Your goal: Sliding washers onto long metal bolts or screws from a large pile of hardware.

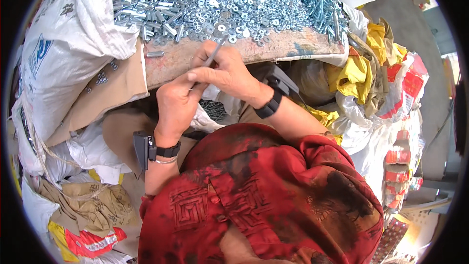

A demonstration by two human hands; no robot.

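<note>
A slim grey metal bolt (214, 56) slants up and away between my two hands, over the near edge of the work table. My right hand (229, 74) is closed round it, with its upper end sticking out past the fingers. Just below and to the left, my left hand (173, 102) is closed at the lower end of the same bolt, and the two hands touch. The fingers hide most of its length and whatever sits on it. Beyond the hands lies a heap of small metal washers (234, 12), with metal sleeves (163, 7) to its left and long bolts (317, 5) to its right.
The table's worn front edge (273, 46) runs just beyond my hands; one loose sleeve (155, 54) lies on it. A bulging white woven sack (73, 58) and a cardboard sheet (105, 90) with several nuts stand left. Yellow bags (359, 78) and plastic wrapping crowd the right.
</note>
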